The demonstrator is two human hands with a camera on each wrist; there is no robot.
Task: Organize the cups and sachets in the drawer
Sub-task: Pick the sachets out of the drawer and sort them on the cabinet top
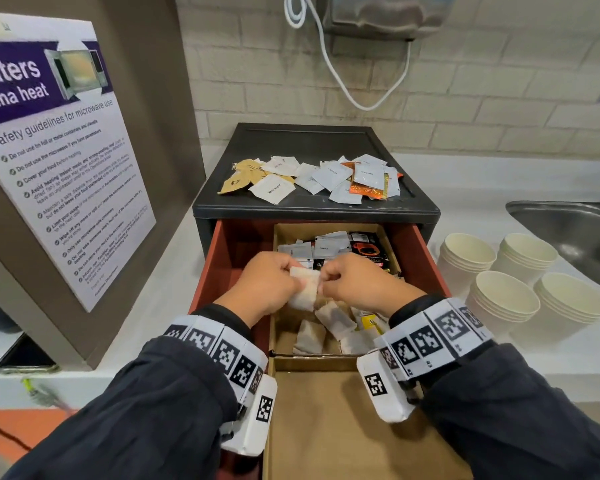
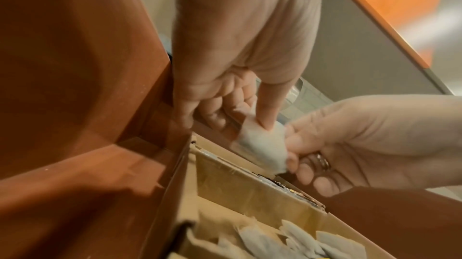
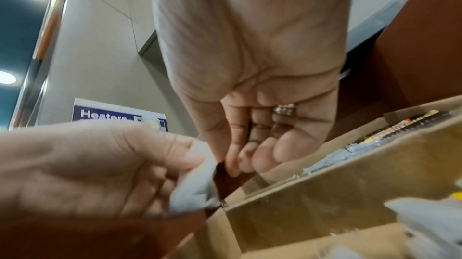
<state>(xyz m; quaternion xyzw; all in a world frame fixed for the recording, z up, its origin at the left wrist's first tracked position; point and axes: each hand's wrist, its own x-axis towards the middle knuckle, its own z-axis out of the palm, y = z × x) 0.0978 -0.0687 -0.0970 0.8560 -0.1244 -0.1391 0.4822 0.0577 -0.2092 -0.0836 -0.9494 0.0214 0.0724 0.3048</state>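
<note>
Both hands meet over the open red drawer [image 1: 222, 251]. My left hand [image 1: 297, 275] grips a small stack of white tea bags [image 1: 305, 289] between thumb and curled fingers. My right hand [image 1: 324, 284] pinches the stack's right edge. The left wrist view shows the left hand [image 2: 250, 123] clamping the tea bags [image 2: 262, 144], and the right hand [image 2: 290, 144] at their edge. From the right wrist, the right hand [image 3: 232, 162] curls beside the tea bags [image 3: 197, 180] held by the left hand [image 3: 190, 164]. Loose tea bags [image 1: 333, 323] lie in the cardboard compartment below.
Mixed sachets [image 1: 329, 249] fill the rear compartment, and the front cardboard compartment [image 1: 326, 427] holds nothing. More sachets [image 1: 312, 176] lie scattered on the black drawer unit's top. Stacks of paper cups [image 1: 499, 299] stand on the counter at right, beside a sink [image 1: 568, 223]. A poster [image 1: 59, 161] stands at left.
</note>
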